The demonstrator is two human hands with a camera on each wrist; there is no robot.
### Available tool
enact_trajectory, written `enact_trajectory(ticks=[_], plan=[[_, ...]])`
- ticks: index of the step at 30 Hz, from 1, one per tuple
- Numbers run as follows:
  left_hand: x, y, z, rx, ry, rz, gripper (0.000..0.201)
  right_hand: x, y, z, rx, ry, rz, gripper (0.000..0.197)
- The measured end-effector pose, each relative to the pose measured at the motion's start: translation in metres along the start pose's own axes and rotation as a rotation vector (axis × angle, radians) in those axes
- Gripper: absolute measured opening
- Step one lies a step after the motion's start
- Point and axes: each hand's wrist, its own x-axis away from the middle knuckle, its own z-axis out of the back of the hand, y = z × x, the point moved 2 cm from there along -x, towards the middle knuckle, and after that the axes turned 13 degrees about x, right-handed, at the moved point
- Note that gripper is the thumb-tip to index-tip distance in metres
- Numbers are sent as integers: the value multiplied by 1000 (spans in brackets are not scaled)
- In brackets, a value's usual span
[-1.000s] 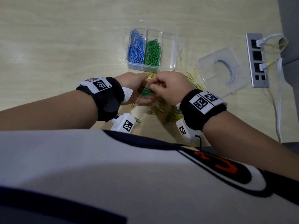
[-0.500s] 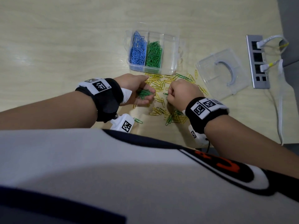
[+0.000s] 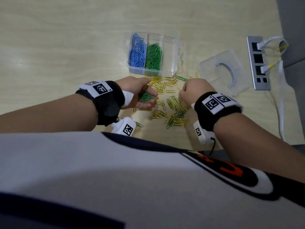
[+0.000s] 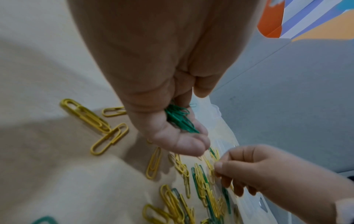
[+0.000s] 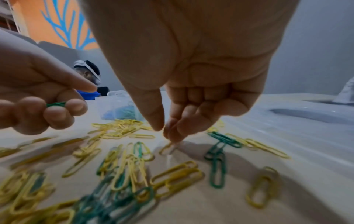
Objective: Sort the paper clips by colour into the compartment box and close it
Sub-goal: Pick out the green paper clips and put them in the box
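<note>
The clear compartment box (image 3: 175,52) stands open ahead of me. Blue paper clips (image 3: 137,52) fill its left compartment and green clips (image 3: 154,57) the middle one; the right one shows no clips. A loose pile of yellow and green clips (image 3: 173,109) lies on the table between my hands. My left hand (image 3: 134,87) is cupped, fingers curled round a bunch of green clips (image 4: 180,119). My right hand (image 3: 194,90) hovers over the pile's right side, thumb and fingertips (image 5: 172,134) drawn together just above a yellow clip (image 5: 165,149), nothing seen between them.
The box's clear lid (image 3: 222,73) lies upside down to the right. Beyond it a grey power strip (image 3: 258,63) holds white cables (image 3: 280,104). A single green clip (image 3: 139,124) lies near my left wrist. The table edge runs close to my body.
My right hand has left the left palm and moved right and down to the pile. The left hand stays put, still holding the green clips.
</note>
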Motion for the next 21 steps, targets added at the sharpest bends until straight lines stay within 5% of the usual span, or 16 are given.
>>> enact_trajectory(ticks=[4, 21], plan=[[-1, -1, 0, -16, 12, -13, 51, 0, 1, -10, 60, -75, 16, 35], [2, -2, -1, -13, 34, -19, 50, 8, -6, -12, -41, 121, 40, 7]])
